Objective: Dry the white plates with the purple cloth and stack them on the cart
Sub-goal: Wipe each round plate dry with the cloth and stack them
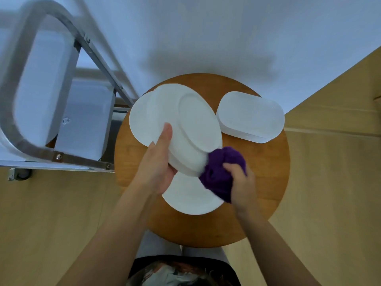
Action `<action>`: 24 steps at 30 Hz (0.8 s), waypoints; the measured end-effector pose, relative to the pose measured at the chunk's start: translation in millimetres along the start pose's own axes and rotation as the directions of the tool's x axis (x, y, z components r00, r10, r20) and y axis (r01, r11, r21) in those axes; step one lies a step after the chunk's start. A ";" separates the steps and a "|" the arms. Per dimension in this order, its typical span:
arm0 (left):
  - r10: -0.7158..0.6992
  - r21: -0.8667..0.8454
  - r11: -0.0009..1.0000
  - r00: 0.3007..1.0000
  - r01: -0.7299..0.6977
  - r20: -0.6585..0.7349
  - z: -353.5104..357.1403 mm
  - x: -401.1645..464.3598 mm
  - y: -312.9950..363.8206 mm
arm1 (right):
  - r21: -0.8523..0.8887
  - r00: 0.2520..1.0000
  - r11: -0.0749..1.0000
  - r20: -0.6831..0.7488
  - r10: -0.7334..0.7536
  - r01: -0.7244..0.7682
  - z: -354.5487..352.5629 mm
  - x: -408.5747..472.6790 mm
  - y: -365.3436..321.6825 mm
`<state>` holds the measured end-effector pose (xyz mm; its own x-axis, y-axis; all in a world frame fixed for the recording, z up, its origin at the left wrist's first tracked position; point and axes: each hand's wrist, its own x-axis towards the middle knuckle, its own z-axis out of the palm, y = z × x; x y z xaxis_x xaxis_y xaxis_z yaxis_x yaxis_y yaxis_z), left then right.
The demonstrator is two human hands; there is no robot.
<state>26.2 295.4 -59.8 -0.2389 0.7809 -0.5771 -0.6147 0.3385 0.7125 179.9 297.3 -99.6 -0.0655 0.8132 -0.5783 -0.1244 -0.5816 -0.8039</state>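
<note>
Both bare forearms are reaching up from the bottom of the frame toward its centre. The left hand (158,162) is gripping the lower edge of a tilted white plate (185,129), thumb lying straight up across its underside. The right hand (241,182) is clutching a bunched purple cloth (222,172), fingers curling over it, against the plate's lower-right rim.

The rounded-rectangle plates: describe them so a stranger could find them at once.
Start at the round wooden table in the middle of the view. On its far right part, clear of both hands, lies a low stack of white plates. Unlike the round plates nearby, these are oblong with rounded corners.
</note>
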 end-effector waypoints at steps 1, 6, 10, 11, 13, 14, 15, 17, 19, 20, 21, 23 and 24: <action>-0.003 0.037 0.999 0.999 0.001 0.035 -3.2 -2.3 1.5 | 0.043 0.999 0.998 -0.029 -0.042 0.043 -3.6 7.9 -8.2; -0.014 0.304 0.952 0.985 -0.040 0.172 -1.9 -14.9 -13.4 | -0.062 0.978 0.985 0.142 -0.151 0.161 22.0 31.2 -35.7; 0.039 0.352 0.931 0.986 -0.095 0.164 -0.5 -14.4 -15.6 | -0.110 0.910 0.962 0.366 -0.195 0.250 30.0 16.0 -26.5; 0.042 0.348 0.933 0.989 -0.089 0.138 -3.9 -13.3 -14.8 | -0.081 0.880 0.962 0.431 -0.200 0.259 26.0 9.9 -21.5; 0.018 0.300 0.953 0.996 -0.043 0.085 -13.1 -11.9 -15.0 | -0.031 0.823 0.967 0.531 -0.200 0.255 15.2 -3.6 -10.9; 0.002 0.281 0.959 0.998 -0.017 0.056 -16.8 -12.1 -15.2 | -0.025 0.807 0.971 0.562 -0.183 0.237 8.0 -8.9 -7.1; -0.013 0.281 0.960 0.999 0.003 0.035 -18.8 -12.9 -15.0 | -0.039 0.802 0.978 0.580 -0.144 0.204 -0.5 -11.9 -5.7; -0.026 0.339 0.941 0.999 0.017 0.020 -21.0 -15.9 -16.4 | -0.194 0.818 0.970 0.576 -0.007 0.145 -17.3 -11.1 -11.6; -0.011 0.421 0.907 0.998 -0.014 0.057 -22.0 -19.5 -18.6 | -0.465 0.850 0.880 0.499 0.168 0.098 -31.7 -2.6 -21.8; -0.003 0.463 0.885 0.995 -0.045 0.102 -21.3 -21.2 -19.1 | -0.549 0.890 0.835 0.400 0.217 0.043 -37.0 2.5 -25.6; 0.003 0.512 0.855 0.989 -0.080 0.149 -20.2 -22.8 -19.3 | -0.545 0.935 0.838 0.277 0.220 -0.036 -40.8 6.9 -29.6; -0.024 0.652 0.748 0.977 -0.125 0.214 -14.0 -25.2 -20.4 | -0.310 0.970 0.928 0.058 0.236 -0.207 -41.4 13.1 -39.7; -0.059 0.752 0.644 0.971 -0.142 0.233 -9.7 -26.6 -22.2 | -0.155 0.965 0.954 0.014 0.262 -0.257 -38.2 15.8 -45.4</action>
<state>39.0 262.1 -64.1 -0.0202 0.8605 -0.5090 0.2035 0.5020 0.8406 222.4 335.8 -77.6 -0.1095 0.6327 -0.7666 0.0513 -0.7666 -0.6401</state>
